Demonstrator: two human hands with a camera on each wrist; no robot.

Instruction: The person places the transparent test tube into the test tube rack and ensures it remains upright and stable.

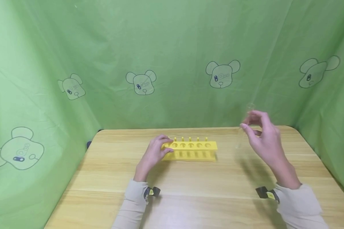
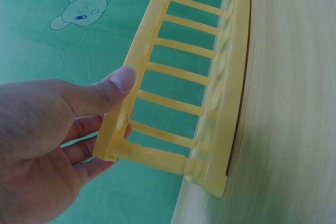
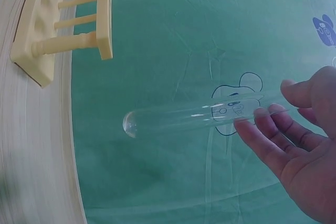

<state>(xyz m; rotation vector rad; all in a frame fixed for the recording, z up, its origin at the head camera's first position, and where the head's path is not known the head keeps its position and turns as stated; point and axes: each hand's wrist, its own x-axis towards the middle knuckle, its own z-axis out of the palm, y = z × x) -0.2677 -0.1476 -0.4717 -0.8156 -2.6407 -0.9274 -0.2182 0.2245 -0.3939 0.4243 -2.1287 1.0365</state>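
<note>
I hold the glass test tube (image 1: pixel 244 127) upright in the air, at three o'clock from the yellow rack (image 1: pixel 192 149), pinched near its mouth by my right hand (image 1: pixel 262 136), and I should lower it slowly, vertical, while my left hand (image 1: pixel 154 154) grips the rack's end.

Test tube (image 3: pixel 189 115): clear glass, empty, held nearly upright above the table. Rack (image 1: pixel 191 149): yellow plastic, holes empty, standing on the table.
</note>
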